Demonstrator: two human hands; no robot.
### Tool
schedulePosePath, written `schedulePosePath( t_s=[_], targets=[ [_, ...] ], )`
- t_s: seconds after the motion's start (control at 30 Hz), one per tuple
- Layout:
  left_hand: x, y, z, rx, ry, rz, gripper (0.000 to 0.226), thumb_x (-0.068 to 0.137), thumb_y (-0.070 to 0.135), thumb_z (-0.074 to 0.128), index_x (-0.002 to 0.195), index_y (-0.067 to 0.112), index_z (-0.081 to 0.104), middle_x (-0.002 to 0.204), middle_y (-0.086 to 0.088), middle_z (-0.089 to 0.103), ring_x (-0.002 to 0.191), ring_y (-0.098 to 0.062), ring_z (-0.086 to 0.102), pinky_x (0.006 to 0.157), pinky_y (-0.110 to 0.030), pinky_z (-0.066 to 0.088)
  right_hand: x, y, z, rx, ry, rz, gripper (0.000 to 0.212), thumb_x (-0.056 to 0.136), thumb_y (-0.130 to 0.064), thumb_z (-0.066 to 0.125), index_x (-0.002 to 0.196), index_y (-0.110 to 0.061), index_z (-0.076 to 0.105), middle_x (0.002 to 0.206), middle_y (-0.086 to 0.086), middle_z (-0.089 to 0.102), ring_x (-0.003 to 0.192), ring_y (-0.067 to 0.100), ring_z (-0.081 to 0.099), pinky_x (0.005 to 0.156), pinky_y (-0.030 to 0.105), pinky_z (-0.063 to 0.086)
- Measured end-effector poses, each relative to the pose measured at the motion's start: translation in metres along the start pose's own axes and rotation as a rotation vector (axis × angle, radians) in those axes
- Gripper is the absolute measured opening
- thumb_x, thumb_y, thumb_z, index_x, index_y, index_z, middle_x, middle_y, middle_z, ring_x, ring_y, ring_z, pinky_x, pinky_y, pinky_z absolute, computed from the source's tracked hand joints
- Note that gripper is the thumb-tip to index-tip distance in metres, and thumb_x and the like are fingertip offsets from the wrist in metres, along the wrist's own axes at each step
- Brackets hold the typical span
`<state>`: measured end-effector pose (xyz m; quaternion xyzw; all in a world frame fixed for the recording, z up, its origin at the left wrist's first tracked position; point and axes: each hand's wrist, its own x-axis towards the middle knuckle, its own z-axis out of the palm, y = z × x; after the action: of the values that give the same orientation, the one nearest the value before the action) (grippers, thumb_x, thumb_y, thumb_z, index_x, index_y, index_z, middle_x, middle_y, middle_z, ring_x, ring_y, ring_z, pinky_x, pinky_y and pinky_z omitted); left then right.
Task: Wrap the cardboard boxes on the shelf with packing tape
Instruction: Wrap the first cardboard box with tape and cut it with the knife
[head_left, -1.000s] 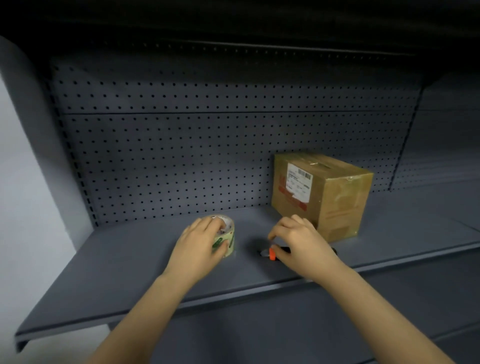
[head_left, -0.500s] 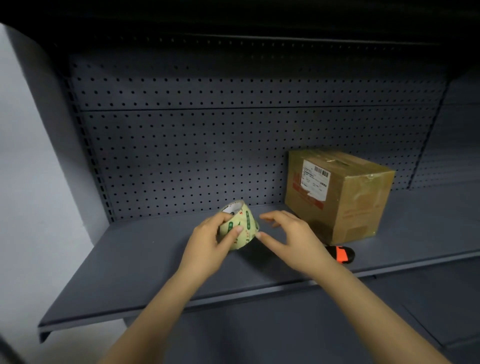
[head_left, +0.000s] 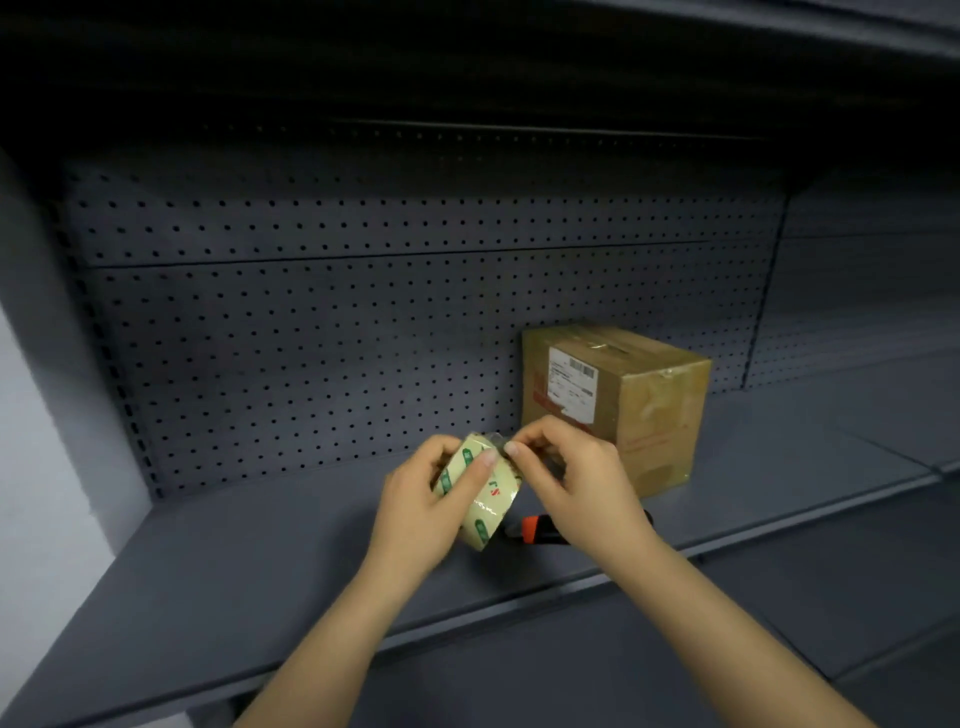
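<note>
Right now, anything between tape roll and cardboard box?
Nothing fixed. The right hand, pinching the top edge of the tape roll, sits between it and the cardboard box; a box cutter lies on the shelf under that hand.

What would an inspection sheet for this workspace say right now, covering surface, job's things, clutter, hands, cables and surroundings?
Surface: dark grey shelf.
Job's things: one cardboard box stands upright at the back right of the shelf, a white label on its left face. The tape roll is tilted, in front of and left of the box.
Clutter: a cutter with an orange part lies on the shelf near its front edge, partly hidden by the right hand.
Hands: the left hand grips the tape roll; the right hand pinches at the roll's upper edge, probably the tape end.
Cables: nothing seen.
Surroundings: perforated back panel; pale wall at the left.
</note>
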<state>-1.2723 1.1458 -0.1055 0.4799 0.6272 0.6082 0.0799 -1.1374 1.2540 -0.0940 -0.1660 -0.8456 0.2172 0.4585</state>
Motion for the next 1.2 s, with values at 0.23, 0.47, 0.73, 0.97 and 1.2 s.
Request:
schedulePosePath(
  t_s=[0.23,0.47,0.73,0.97,1.2],
  targets=[
    [0.012,0.013,0.058,-0.22,-0.176,-0.082,0.017,0.095,0.032,0.063,0.092,0.016,0.065,0.08,0.002,0.07,0.073,-0.012,0.066,0.065,-0.036,0.052,-0.004,0.013,-0.052,-0.175,0.103,0.158,0.013,0.095,-0.033,0.061,0.086,-0.023,0.062,0.073,-0.013,0.065,0.069,0.005,0.061,0.061,0.032,0.052],
    [0.012,0.018,0.096,-0.325,-0.242,-0.085,0.041,0.078,0.052,0.072,0.079,0.011,0.067,0.074,-0.01,0.068,0.068,-0.016,0.061,0.062,-0.034,0.047,-0.015,0.03,-0.087,-0.269,0.141,0.235,0.018,0.094,-0.033,0.061,0.079,-0.025,0.057,0.07,-0.014,0.06,0.066,0.004,0.059,0.061,0.032,0.051],
    [0.018,0.039,0.123,-0.151,-0.062,-0.104,0.036,0.086,0.041,0.073,0.066,0.014,0.062,0.058,0.006,0.061,0.056,-0.008,0.055,0.055,-0.027,0.041,0.012,0.046,-0.111,-0.214,0.1,0.112,0.015,0.093,-0.023,0.063,0.08,-0.016,0.061,0.075,-0.007,0.063,0.072,0.007,0.059,0.066,0.028,0.049],
    [0.02,0.059,0.17,0.024,0.165,-0.173,0.041,0.086,0.046,0.069,0.059,0.018,0.055,0.053,0.008,0.058,0.053,-0.007,0.055,0.05,-0.023,0.038,0.05,0.074,-0.147,-0.163,-0.027,-0.107,0.011,0.094,-0.023,0.063,0.085,-0.018,0.062,0.081,-0.01,0.063,0.079,0.003,0.06,0.069,0.013,0.045],
    [0.02,0.074,0.212,-0.118,0.287,-0.259,0.039,0.091,0.05,0.061,0.079,0.012,0.064,0.063,0.007,0.066,0.061,-0.005,0.063,0.054,-0.017,0.046,0.094,0.113,-0.165,0.059,-0.309,-0.234,0.009,0.096,-0.024,0.061,0.091,-0.017,0.064,0.089,-0.01,0.067,0.087,0.003,0.062,0.078,0.009,0.045]
  ],
)
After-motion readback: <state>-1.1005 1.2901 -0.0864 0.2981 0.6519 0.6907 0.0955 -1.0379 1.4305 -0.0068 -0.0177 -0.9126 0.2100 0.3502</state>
